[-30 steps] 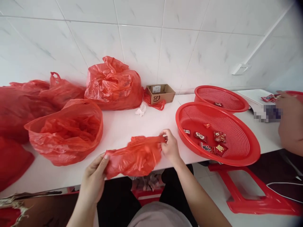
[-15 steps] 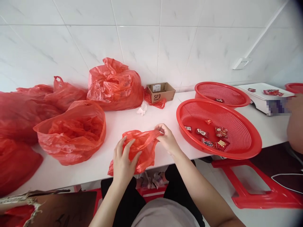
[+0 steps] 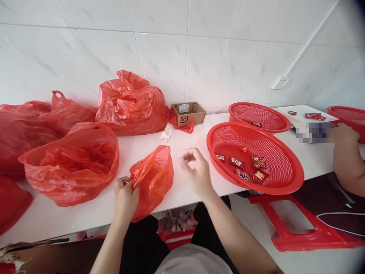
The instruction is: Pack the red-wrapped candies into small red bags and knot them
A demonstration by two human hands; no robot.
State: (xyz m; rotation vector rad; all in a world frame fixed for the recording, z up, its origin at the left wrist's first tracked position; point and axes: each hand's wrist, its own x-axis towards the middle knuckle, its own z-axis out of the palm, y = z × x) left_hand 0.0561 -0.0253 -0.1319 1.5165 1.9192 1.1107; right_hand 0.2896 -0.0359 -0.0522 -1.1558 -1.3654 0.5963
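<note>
My left hand [image 3: 126, 198] pinches the left edge of a red plastic bag [image 3: 156, 180] at the front of the white table. The bag stands partly opened out, its loose side puffed to the right. My right hand [image 3: 197, 169] is in the air just right of the bag, apart from it, fingers curved with a gap between thumb and forefinger and nothing in them. Close to its right is a large red basket [image 3: 282, 160] with several small wrapped snack packets [image 3: 259, 161] inside. Left of my left hand, a wide-mouthed red bag [image 3: 71, 190] holds crumpled red plastic.
Behind stand a bulging red bag [image 3: 132, 110], a small cardboard box [image 3: 191, 117] and a crumpled white tissue [image 3: 165, 133]. A second red basket [image 3: 258, 106] and a white scale [image 3: 302, 114] bearing packets are farther right. A co-worker's arm [image 3: 346, 160] reaches in at the right edge.
My right hand has let go of the bag and is apart from it. My left hand has gone from lying on the bag to pinching its left edge, and the bag has opened out more.
</note>
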